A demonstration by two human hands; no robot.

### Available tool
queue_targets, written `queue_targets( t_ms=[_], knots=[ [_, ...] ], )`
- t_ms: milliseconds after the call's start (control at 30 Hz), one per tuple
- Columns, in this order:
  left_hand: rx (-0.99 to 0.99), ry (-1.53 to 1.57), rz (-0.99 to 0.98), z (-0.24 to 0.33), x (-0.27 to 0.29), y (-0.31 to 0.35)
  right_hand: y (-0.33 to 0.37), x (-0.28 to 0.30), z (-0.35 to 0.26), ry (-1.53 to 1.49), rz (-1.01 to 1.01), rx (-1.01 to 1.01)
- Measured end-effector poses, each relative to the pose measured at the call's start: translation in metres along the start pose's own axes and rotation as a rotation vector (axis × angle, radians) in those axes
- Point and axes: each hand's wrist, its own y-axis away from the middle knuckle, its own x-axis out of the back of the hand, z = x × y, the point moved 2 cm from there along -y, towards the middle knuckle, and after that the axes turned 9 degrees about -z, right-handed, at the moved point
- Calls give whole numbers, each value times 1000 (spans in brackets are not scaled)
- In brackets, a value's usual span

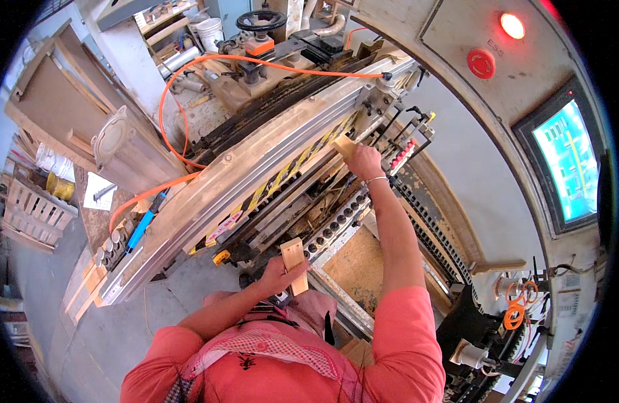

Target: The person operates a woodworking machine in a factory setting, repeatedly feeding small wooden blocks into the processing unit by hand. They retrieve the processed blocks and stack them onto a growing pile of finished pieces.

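My left hand is closed around a short, flat wooden block in front of my body; small marks or holes show near its upper end. My right arm stretches forward over the machine bed, and my right hand grips a second pale wooden piece near the far end of the long metal beam. Part of that piece is hidden by my fingers. Below the hands lie the machine's rails and a row of round black knobs.
An orange hose loops over the beam. On the right stands a control panel with a lit screen, a red stop button and a glowing red lamp. A blue air gun-like tool rests at the left beam end. A slatted crate stands far left.
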Motion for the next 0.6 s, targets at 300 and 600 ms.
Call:
queue_targets(
  t_ms=[300,600],
  knots=[
    [-20,21,-12,0,2,-1,3,6,-6,-27,29,-47],
    [-15,96,-13,-4,4,0,3,6,-6,-33,-9,-34]
  ],
)
